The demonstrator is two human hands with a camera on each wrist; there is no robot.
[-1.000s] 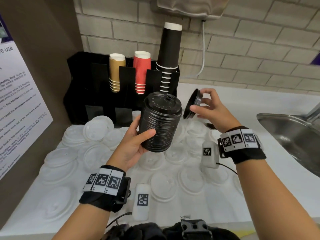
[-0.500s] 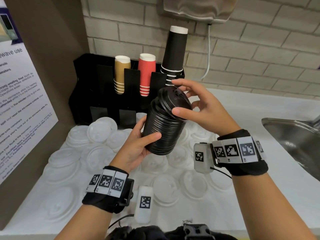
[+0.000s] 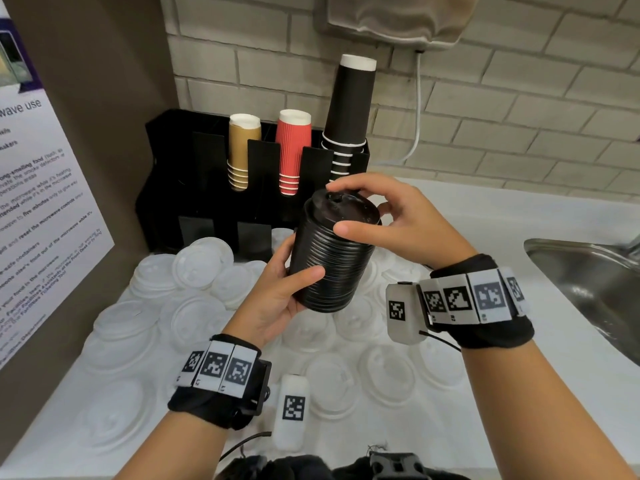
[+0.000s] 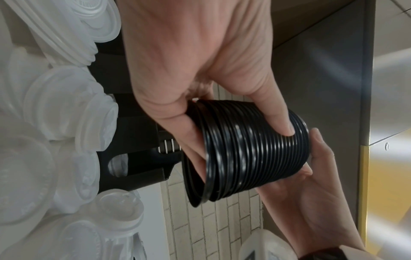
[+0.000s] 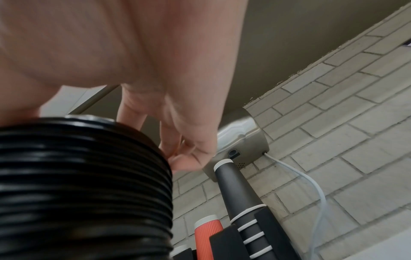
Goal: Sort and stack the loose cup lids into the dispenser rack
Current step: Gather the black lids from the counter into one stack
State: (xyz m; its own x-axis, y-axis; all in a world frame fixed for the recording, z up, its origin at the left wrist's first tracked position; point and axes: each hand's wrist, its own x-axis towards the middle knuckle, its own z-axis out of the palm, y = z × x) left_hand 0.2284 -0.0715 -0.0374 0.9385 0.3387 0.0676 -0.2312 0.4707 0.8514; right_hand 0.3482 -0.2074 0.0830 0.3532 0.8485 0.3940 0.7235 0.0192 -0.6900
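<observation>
The stack of black lids (image 3: 332, 258) is held in the air, tilted, just in front of the dispenser rack (image 3: 173, 188) and above the white lids. A second ago the right hand held one black lid apart from the stack, off to its right; half a second ago that lid was being set on top; now it sits on the top of the stack, so the stack has grown by one. The left hand (image 3: 277, 296) grips the lower part of the stack, thumb across its ribbed side and fingers curled behind it. The right hand (image 3: 398, 223) is closed on the stack's top, thumb against the upper edge and fingers arched over the top lid (whether it is seated fully or a little askew I cannot tell).

Judging from this, one more black lid is sorted, and the likely step in hand is pressing it home and squaring the stack.

In front of the rack, loose white lids (image 3: 194, 317) cover the surface (image 3: 571, 358) under and around both hands, so most of the task appears left to do. In the rack stand tan cups (image 3: 242, 150), red cups (image 3: 292, 150) and a tall column of black cups (image 3: 349, 109). To the right of the rack, past the hands, is a steel sink (image 3: 588, 278).
</observation>
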